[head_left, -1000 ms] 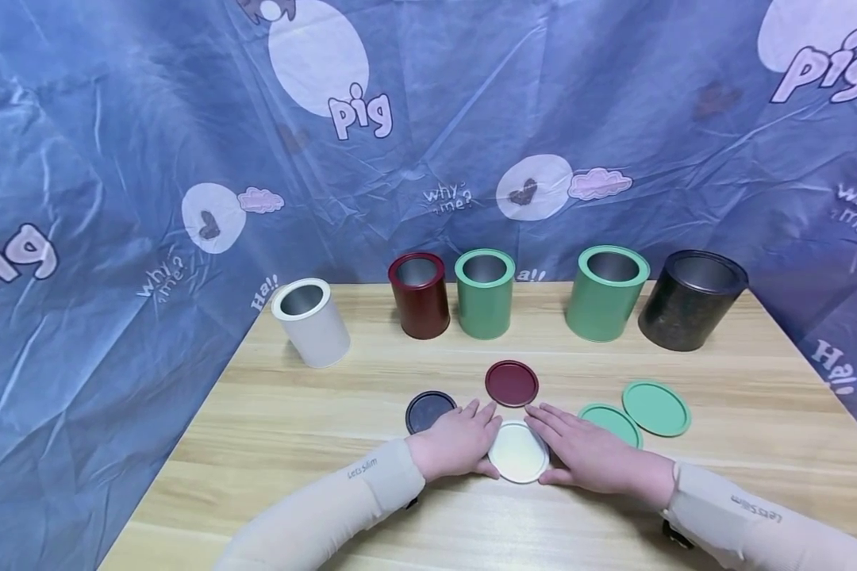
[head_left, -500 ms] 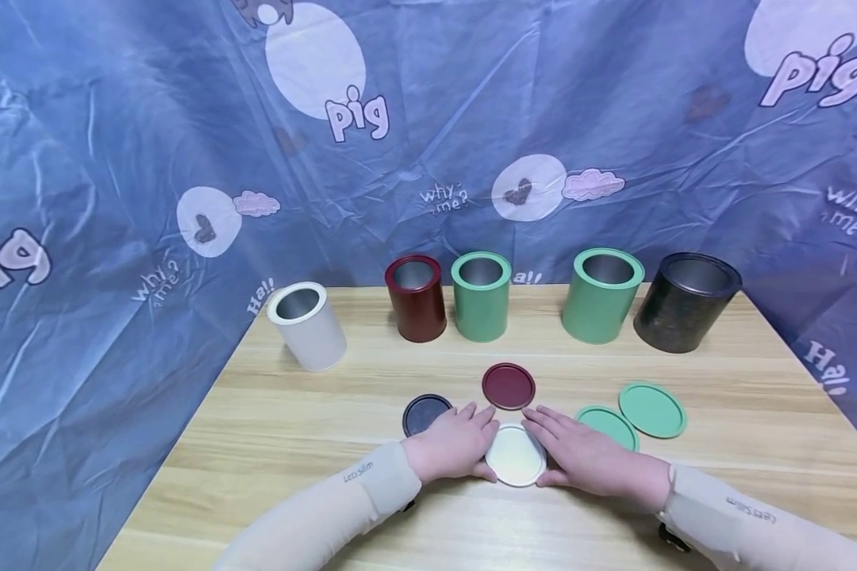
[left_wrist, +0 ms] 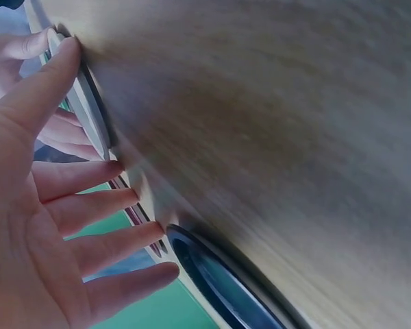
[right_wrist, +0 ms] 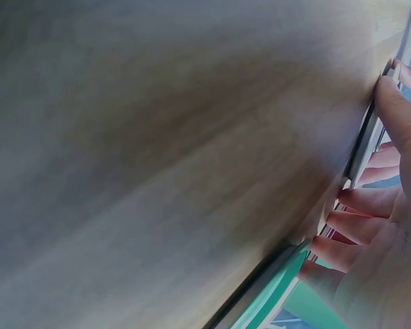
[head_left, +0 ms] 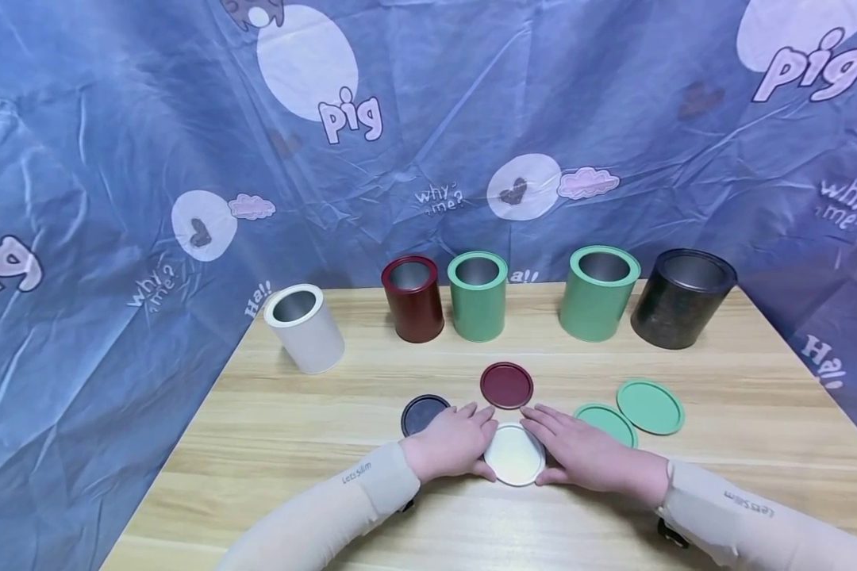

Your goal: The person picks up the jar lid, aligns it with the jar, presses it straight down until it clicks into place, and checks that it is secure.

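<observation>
Flat on the wooden table lies a round white lid [head_left: 515, 454], with one hand at each side of it. My left hand [head_left: 453, 442] rests with its fingers spread and straight, thumb at the lid's near left edge. On the opposite side my right hand [head_left: 578, 448] mirrors it, thumb at the near right edge. In the left wrist view the thumb touches the rim of the white lid [left_wrist: 89, 110]; the other fingertips reach down to the tabletop. The right wrist view has the right thumb at the white lid's [right_wrist: 364, 144] edge too, fingers extended.
A dark lid [head_left: 424, 414] lies beside the left hand, a red lid [head_left: 507, 385] beyond the fingertips. Two green lids, the nearer [head_left: 606, 423] and the farther [head_left: 651, 407], lie right. Behind stand white [head_left: 310, 337], red [head_left: 416, 311], two green [head_left: 479, 309] and black [head_left: 674, 309] cans, tops open.
</observation>
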Demonstrator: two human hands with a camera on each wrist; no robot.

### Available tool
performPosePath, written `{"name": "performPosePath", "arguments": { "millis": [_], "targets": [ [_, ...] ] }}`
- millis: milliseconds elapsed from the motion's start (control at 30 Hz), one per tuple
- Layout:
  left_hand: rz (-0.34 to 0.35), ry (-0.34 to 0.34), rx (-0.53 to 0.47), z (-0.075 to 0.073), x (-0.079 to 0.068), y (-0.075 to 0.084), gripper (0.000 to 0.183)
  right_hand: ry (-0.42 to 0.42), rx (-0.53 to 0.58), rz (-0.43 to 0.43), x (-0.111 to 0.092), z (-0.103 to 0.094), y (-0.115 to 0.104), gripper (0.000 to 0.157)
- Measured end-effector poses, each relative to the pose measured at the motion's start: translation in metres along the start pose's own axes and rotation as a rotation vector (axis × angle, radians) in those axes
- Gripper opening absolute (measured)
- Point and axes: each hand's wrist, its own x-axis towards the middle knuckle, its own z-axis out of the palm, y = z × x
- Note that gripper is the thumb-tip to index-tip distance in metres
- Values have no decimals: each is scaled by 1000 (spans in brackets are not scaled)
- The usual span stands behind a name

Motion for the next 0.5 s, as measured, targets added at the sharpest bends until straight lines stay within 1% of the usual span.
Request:
{"name": "performPosePath", "arguments": {
  "millis": [167,400,500],
  "targets": [
    [-9,-5,-21,-2,-1,-1,77,25,-7,-18,0,0,1,78],
    [-9,-4,-39,-3,0,-1,76,17,9,-6,-1,0,1,78],
    [-7,-2,-44,-4,-1,-2,76,26,6,-8,-1,0,0,78]
  ]
}}
